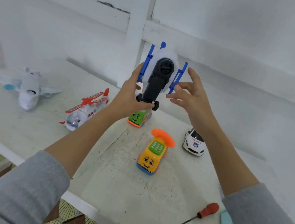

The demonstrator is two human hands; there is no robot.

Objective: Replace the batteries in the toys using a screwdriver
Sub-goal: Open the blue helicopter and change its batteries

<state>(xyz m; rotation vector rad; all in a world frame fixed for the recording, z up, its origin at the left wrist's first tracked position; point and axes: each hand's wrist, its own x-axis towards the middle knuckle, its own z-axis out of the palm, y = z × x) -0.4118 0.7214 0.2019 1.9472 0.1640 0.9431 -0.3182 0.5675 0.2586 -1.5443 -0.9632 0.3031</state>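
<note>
My left hand (129,93) is gripping the blue-and-white toy (161,74), raised underside-up above the tabletop (167,194); my right hand (191,95) is hovering beside it, fingers spread.

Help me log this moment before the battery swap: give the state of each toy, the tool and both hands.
Blue and white toy: held up, underside facing the camera.
Left hand: grips that toy.
Right hand: open beside it, not touching.
Screwdriver: lying on the table, untouched.
Yellow phone car: upright.
Green car: upright.
Police car: upright.
Red helicopter: on the table.
White plane: on the table.
</note>
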